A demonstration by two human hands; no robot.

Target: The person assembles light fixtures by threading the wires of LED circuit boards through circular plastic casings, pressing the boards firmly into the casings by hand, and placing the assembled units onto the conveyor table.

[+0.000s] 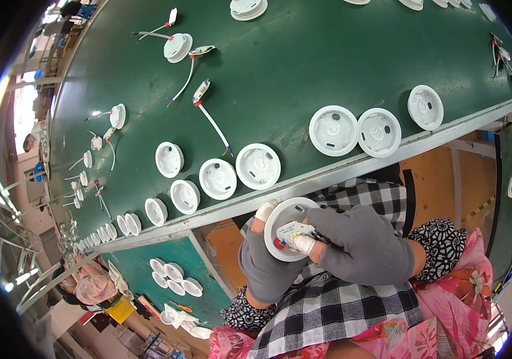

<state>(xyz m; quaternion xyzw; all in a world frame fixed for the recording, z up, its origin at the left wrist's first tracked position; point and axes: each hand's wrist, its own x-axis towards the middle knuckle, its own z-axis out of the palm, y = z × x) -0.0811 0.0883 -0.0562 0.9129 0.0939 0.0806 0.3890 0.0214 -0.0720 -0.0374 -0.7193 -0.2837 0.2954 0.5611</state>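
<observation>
My left hand (pixel 263 254), in a grey fingerless glove with wrapped fingertips, grips a white round lamp housing (pixel 290 210) by its rim, off the table's near edge. From the other side my right hand (pixel 354 242), gloved the same way, pinches a small white driver module (pixel 293 231) over the housing's open inside. A red part (pixel 279 243) shows beside the module; whether the module is seated cannot be seen. Nearest on the table are two white housings (pixel 258 166) (pixel 218 179), lying open side up. A loose module with a white cable (pixel 211 122) lies beyond them.
The green table (pixel 268 78) has a metal edge (pixel 303 175) in front of me. More housings line that edge on both sides. Several wired modules lie at the left. A lower green bench (pixel 136 257) holds stacked housings (pixel 174 272). Another person (pixel 91 281) is at far left.
</observation>
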